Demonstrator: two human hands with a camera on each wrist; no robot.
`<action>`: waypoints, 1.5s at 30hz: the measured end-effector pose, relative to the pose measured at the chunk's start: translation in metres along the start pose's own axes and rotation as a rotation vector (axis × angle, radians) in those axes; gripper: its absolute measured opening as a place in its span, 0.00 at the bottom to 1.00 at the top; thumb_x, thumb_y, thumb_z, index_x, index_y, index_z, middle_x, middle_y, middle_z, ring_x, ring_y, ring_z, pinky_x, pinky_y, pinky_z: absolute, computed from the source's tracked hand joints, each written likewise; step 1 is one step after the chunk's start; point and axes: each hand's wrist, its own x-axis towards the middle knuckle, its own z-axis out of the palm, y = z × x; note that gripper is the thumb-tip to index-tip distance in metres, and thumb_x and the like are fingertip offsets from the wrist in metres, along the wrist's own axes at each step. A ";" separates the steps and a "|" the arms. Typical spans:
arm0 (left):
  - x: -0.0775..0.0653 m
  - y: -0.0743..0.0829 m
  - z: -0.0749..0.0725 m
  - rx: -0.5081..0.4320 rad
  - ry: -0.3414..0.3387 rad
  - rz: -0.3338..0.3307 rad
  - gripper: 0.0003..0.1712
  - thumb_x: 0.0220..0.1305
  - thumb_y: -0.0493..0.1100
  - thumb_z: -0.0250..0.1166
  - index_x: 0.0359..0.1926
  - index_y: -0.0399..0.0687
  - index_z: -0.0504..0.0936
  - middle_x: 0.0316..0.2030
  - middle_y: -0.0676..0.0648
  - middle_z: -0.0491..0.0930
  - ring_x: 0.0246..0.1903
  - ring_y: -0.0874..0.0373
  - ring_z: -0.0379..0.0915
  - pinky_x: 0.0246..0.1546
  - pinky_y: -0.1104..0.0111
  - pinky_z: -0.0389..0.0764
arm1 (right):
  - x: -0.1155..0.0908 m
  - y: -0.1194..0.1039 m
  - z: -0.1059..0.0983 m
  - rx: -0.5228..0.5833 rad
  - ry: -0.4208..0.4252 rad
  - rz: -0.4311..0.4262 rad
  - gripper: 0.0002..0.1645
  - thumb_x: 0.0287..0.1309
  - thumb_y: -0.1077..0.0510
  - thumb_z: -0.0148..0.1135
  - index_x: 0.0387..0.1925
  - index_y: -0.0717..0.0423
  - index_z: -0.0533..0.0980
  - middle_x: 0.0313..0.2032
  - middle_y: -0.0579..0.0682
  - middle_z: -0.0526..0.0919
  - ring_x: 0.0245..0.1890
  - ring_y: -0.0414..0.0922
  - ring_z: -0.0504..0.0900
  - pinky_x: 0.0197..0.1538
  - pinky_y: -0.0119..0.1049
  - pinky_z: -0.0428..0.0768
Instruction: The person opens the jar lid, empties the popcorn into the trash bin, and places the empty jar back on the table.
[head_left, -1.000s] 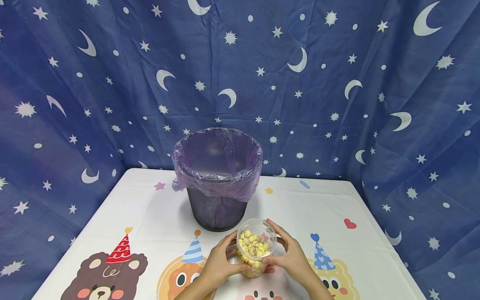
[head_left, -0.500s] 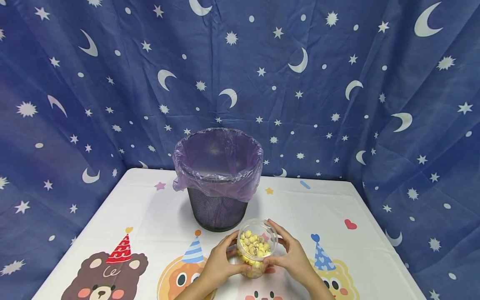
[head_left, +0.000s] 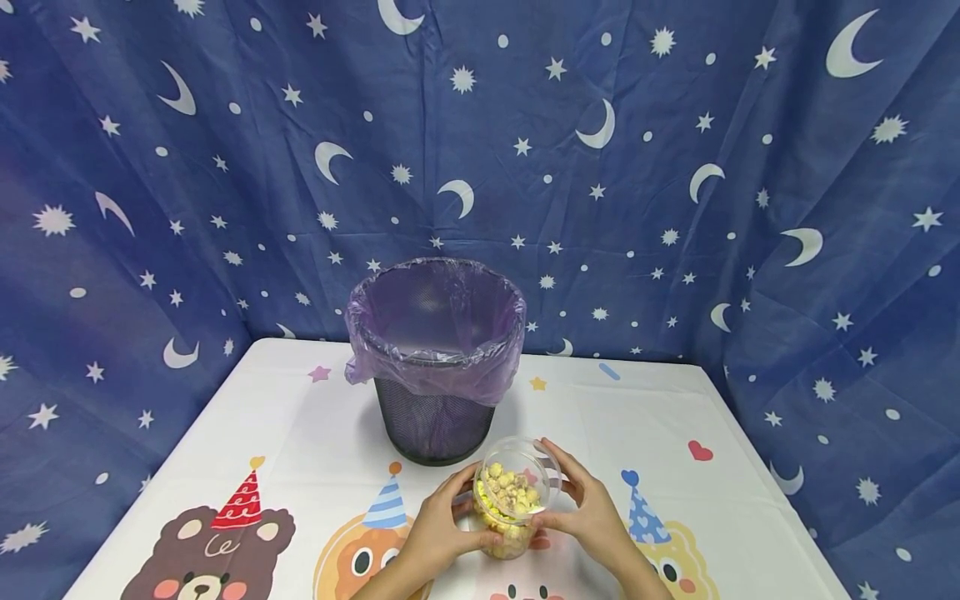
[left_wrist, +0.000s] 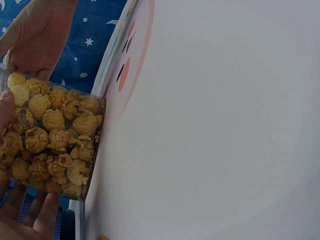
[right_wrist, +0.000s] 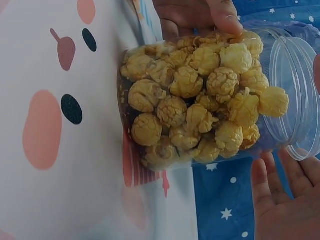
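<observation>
A clear plastic jar (head_left: 504,542) of yellow popcorn (head_left: 512,490) stands on the table, near the front. My left hand (head_left: 438,525) grips its left side, fingers curled behind and thumb in front. My right hand (head_left: 588,512) pinches a clear lid (head_left: 553,471) at the jar's mouth, the lid slightly shifted to the right. In the right wrist view the lid (right_wrist: 306,100) sits tilted against the threaded rim, with a gap on one side. Popcorn (left_wrist: 52,132) fills much of the jar in the left wrist view. Part of the left fingers is hidden behind the jar.
Behind the jar, slightly left, stands a black mesh bin (head_left: 435,421) lined with a purple plastic bag (head_left: 465,371). The white tablecloth (head_left: 622,417) carries cartoon prints. A blue curtain (head_left: 525,208) with moons and stars hangs around the back and sides.
The lid has shifted slightly to the right and tilted at the jar's mouth, along with my right hand. My left hand and the jar look unmoved.
</observation>
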 end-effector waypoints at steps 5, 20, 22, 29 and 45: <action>0.000 0.000 0.000 -0.006 -0.003 0.000 0.54 0.42 0.51 0.82 0.71 0.53 0.65 0.62 0.48 0.73 0.61 0.48 0.70 0.59 0.68 0.79 | -0.001 -0.001 -0.003 -0.006 0.018 0.007 0.56 0.40 0.61 0.81 0.71 0.37 0.64 0.71 0.52 0.65 0.64 0.42 0.71 0.61 0.28 0.76; 0.000 0.001 0.001 -0.008 -0.002 -0.002 0.54 0.42 0.50 0.82 0.71 0.53 0.66 0.62 0.48 0.73 0.61 0.48 0.70 0.59 0.68 0.79 | 0.002 0.003 -0.016 -0.051 0.053 -0.007 0.55 0.41 0.61 0.80 0.71 0.43 0.64 0.71 0.54 0.66 0.64 0.29 0.68 0.61 0.26 0.76; 0.000 0.001 0.001 -0.006 -0.002 -0.004 0.54 0.42 0.50 0.82 0.70 0.53 0.66 0.62 0.48 0.73 0.61 0.48 0.71 0.59 0.67 0.79 | 0.003 0.003 -0.018 -0.058 0.055 -0.008 0.55 0.41 0.61 0.80 0.71 0.44 0.64 0.71 0.53 0.66 0.64 0.28 0.67 0.61 0.25 0.75; 0.000 0.001 0.000 0.009 0.000 0.000 0.55 0.41 0.51 0.82 0.70 0.53 0.66 0.61 0.47 0.73 0.61 0.47 0.70 0.59 0.64 0.79 | 0.007 0.011 -0.025 -0.009 0.053 -0.045 0.54 0.43 0.68 0.77 0.72 0.49 0.63 0.71 0.57 0.65 0.64 0.31 0.70 0.60 0.25 0.77; 0.000 0.000 0.001 0.025 0.002 -0.001 0.55 0.41 0.52 0.82 0.71 0.53 0.66 0.61 0.48 0.74 0.61 0.48 0.71 0.60 0.62 0.79 | 0.010 0.022 -0.039 -0.005 0.129 -0.036 0.54 0.45 0.69 0.75 0.73 0.52 0.61 0.69 0.59 0.67 0.60 0.37 0.75 0.59 0.20 0.75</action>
